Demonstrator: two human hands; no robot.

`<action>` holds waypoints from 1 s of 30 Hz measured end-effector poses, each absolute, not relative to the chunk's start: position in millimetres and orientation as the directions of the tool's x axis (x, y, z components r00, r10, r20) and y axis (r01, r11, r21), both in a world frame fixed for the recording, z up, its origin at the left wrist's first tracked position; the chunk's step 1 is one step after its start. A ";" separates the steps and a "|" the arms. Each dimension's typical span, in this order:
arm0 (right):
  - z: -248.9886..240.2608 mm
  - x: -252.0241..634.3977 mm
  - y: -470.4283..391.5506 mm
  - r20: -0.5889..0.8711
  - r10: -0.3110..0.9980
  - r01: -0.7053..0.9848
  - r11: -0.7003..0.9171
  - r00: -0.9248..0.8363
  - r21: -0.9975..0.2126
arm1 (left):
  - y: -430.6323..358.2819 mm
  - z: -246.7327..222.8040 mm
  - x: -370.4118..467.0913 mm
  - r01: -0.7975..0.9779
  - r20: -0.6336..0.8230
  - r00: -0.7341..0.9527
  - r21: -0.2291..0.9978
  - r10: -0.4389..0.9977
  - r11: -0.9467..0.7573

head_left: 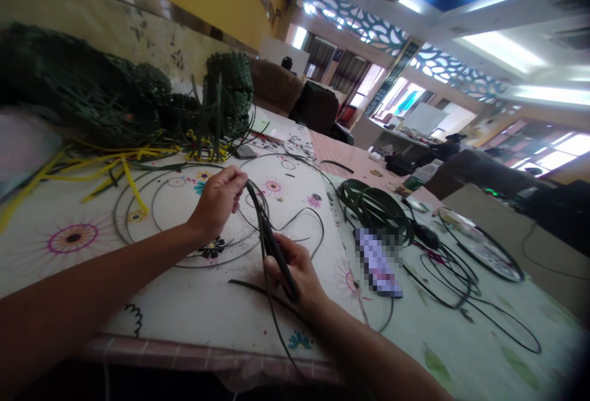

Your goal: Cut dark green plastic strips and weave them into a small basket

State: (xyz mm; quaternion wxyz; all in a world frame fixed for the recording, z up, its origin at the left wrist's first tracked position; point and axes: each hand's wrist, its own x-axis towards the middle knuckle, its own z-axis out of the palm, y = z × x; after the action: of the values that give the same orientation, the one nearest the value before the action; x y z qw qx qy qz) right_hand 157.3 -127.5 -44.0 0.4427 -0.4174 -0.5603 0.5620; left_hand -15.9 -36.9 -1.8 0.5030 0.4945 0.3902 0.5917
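Pinches green strip (pixel 254 195) above table (pixel 184 309) with left fingers (pixel 236 188); grips black tool (pixel 284 266) alongside in right fingers (pixel 271 266). Looks partway along strip, with coil (pixel 401 220) unworked at right, woven baskets (pixel 230 91) at back.

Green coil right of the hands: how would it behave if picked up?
Green coil looks springy rather than limp: its thin bands hold rounded, open loops. Probably light, with gaps between turns. Loops may spread when lifted; no tie is visible.

I count my two hands (pixel 220 197) (pixel 295 269), one dark tool (pixel 282 260), one thick green coil (pixel 374 204), one pixelated lilac item (pixel 375 260), one clear bottle (pixel 426 171).
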 end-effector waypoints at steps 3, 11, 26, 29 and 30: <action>-40.3 157.2 -129.8 0.035 0.966 -0.007 0.034 -0.257 -0.999 | -36.5 -2.9 -16.6 -0.221 0.170 0.022 0.962 0.985 -0.161; -41.6 158.5 -128.9 0.016 0.973 0.013 0.019 -0.232 -1.000 | -34.5 -0.6 -20.1 -0.108 0.207 0.032 0.973 0.978 -0.202; -39.9 161.4 -120.1 0.024 0.978 0.028 0.031 -0.206 -0.999 | -53.8 -7.9 -5.0 -0.059 0.170 0.139 0.985 0.976 -0.164; -40.8 160.4 -122.8 0.038 0.977 0.044 0.049 -0.208 -0.998 | -54.0 -8.6 -4.4 -0.063 0.157 0.129 0.987 0.979 -0.150; -40.9 160.4 -123.7 0.048 0.978 0.049 0.059 -0.205 -0.997 | -53.7 -9.4 -4.2 -0.066 0.155 0.125 0.987 0.980 -0.147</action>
State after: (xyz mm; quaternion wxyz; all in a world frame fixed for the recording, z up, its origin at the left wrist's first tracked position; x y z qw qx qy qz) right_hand 160.4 -123.7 -40.9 0.4456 -0.4462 -0.5752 0.5210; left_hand -4.2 -53.7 -9.4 0.5059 0.5538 0.4127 0.5167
